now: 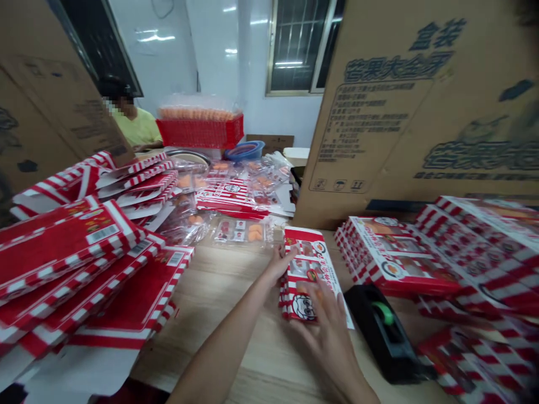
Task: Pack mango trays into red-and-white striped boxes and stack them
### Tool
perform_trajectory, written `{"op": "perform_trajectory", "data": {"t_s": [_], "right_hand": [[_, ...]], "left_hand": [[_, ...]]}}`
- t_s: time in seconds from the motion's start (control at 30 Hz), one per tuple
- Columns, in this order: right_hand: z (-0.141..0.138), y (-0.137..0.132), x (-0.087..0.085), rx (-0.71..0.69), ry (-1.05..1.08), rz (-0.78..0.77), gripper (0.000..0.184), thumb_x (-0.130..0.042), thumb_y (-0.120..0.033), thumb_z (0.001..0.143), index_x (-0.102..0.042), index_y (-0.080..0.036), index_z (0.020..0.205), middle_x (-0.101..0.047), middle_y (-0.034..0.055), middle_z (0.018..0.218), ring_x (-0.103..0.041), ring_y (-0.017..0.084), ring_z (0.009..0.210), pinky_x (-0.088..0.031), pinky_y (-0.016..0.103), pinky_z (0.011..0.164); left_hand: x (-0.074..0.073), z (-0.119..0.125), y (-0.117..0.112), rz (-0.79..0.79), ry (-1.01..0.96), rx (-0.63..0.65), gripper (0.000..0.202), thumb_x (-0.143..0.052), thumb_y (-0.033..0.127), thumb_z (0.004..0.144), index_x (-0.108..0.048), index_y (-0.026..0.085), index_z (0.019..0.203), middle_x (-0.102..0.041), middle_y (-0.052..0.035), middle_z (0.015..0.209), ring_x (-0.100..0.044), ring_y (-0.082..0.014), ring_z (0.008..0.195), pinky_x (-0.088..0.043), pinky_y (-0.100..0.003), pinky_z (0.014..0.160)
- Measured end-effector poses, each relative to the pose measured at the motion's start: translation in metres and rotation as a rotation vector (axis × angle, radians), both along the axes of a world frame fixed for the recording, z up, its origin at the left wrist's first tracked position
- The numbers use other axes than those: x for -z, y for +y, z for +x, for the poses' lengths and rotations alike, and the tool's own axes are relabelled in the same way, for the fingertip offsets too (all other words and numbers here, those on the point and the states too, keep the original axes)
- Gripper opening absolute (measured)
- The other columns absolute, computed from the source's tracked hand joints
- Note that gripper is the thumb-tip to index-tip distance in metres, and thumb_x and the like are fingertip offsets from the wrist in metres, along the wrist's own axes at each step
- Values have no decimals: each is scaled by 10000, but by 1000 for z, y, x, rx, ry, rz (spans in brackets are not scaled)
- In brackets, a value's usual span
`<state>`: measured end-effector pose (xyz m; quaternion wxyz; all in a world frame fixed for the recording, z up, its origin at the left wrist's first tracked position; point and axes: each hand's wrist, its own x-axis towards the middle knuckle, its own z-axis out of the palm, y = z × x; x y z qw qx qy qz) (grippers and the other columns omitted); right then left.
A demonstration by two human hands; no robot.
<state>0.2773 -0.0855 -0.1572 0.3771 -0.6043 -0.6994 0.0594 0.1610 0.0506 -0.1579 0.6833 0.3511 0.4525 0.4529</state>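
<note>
In front of me on the wooden table lies a red-and-white striped window box [301, 262], small wrapped pieces showing through its openings. My left hand [283, 261] grips its left side near the far end, with the fingertips partly hidden. Over its near right part is my right hand [326, 320], slightly blurred, fingers stretched and apart, thumb by the near edge. Just right of the box stands a black tape dispenser [385, 331] with a green-cored roll. Beyond the box lies a clear packet [242, 231] with orange and dark red pieces.
Folded striped cartons [84, 247] are piled at left. Filled striped boxes [391, 252] are stacked at right, before a big cardboard carton [379, 123]. More clear packets [261, 182], a red basket [202, 132] and a blue basin [245, 150] stand behind. A person in yellow [141, 128] sits back left.
</note>
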Motion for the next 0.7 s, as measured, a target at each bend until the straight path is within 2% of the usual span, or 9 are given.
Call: {"op": "perform_trajectory", "data": {"t_s": [0.07,0.1,0.17,0.27,0.47,0.6,0.7], "right_hand": [[13,7,-10,145,413,-188,628,-560,-531,762,-501,-164,1268,-432,158,1419,-281,341,1364,-168,536,1111],[19,11,-14,194,588,-280,635,-568,-549,740,-524,-157,1238,-488,163,1374,-330,348,1339,-224,520,1099],[27,17,-19,186,798,-420,627,-602,-571,694,-576,-155,1163,-623,157,1219,-506,359,1205,-386,490,1012],[26,14,-18,130,891,-482,567,-623,-555,697,-615,-159,1104,-707,118,1068,-654,321,1000,-522,430,861],[7,-5,-12,67,1160,-534,577,-687,-492,697,-579,-201,1184,-683,83,1147,-643,288,1046,-536,398,862],[13,12,-3,153,1186,-439,671,-710,-459,671,-514,-179,1248,-686,89,1130,-660,292,1006,-542,418,849],[25,33,4,223,1161,-405,737,-706,-455,653,-467,-178,1292,-671,95,1156,-666,286,993,-553,395,829]], "left_hand": [[1,-2,-6,-20,6,33,341,-609,279,848,-544,141,1153,-647,-81,1082,-645,-187,908,-502,-412,856],[0,-3,-9,-29,9,47,378,-636,291,827,-537,145,1162,-656,-85,1075,-651,-192,905,-499,-404,861],[-2,-7,-16,-50,17,67,510,-704,334,761,-506,161,1198,-676,-93,1062,-662,-211,906,-496,-384,864],[-9,-16,-23,-85,25,90,678,-755,426,677,-462,182,1237,-697,-99,1035,-673,-242,910,-501,-373,853],[-20,-29,-33,-62,-30,173,634,-735,493,668,-527,171,1174,-704,-115,1031,-680,-263,912,-513,-391,850],[-23,-17,-37,12,-84,219,639,-700,470,716,-464,216,1252,-676,-101,1115,-672,-242,944,-505,-401,877],[-25,-5,-37,75,-75,241,675,-751,421,675,-473,219,1256,-659,-101,1146,-646,-249,1000,-461,-424,938]]}}
